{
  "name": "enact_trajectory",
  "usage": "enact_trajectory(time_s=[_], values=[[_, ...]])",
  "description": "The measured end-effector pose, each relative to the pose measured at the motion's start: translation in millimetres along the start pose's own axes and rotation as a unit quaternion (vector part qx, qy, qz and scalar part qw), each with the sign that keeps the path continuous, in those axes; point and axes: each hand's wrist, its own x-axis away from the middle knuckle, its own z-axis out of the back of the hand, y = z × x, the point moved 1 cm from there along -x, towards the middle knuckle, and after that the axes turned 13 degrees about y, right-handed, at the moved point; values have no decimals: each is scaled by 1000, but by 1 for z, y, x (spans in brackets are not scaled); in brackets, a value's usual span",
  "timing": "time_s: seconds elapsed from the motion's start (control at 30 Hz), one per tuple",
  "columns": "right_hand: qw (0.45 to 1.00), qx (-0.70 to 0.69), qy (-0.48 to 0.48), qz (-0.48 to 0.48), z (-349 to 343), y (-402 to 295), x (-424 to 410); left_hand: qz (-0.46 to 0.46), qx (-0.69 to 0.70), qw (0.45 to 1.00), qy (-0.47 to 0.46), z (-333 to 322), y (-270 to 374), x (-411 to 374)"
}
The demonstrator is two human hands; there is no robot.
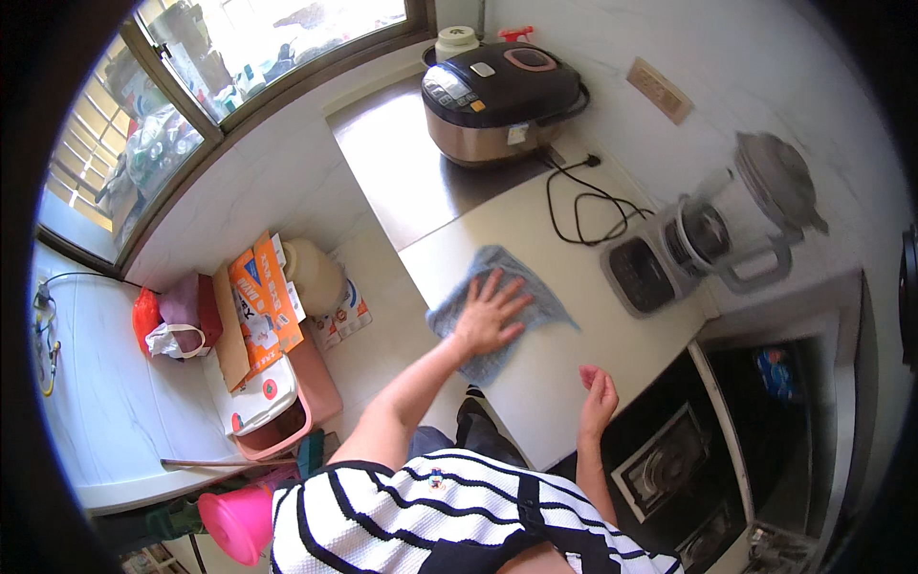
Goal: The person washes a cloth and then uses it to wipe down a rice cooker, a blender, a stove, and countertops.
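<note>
My left hand [493, 313] lies palm down with fingers spread on a blue-grey cloth [482, 367], which is spread unevenly over the pale countertop [495, 423]. The cloth's left side reaches the counter's edge, and one corner trails to the right. My right hand [599, 402] is held over the counter near the gas hob, its fingers loosely curled together with nothing visible in them. A black power cord [574, 197] with a plug lies in loops beyond the cloth. To the right of it stands a blender [688, 237] with a clear jug and a grey lid.
A rice cooker [502, 100] stands on a metal panel at the far end. The gas hob [667, 459] borders the counter on the right. Left on the floor are a pink bin [315, 387], an orange cardboard box [262, 301] and a beige jar [312, 276]. A window [272, 57] is above.
</note>
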Motion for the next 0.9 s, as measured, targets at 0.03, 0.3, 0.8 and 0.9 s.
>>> enact_trajectory(time_s=[0.03,0.3,0.8,0.9], values=[[1000,-3,-10,-6,-15,-4,-7,28,-20,999,29,5,-29,-11],[992,24,-119,-18,-149,-16,-33,218,-132,960,118,24,-215,-64],[997,-2,75,-26,-402,-85,-76,294,-252,912,136,45,-586,-259],[992,47,108,-34,-414,-101,-78,239,-191,941,145,25,-560,-312]])
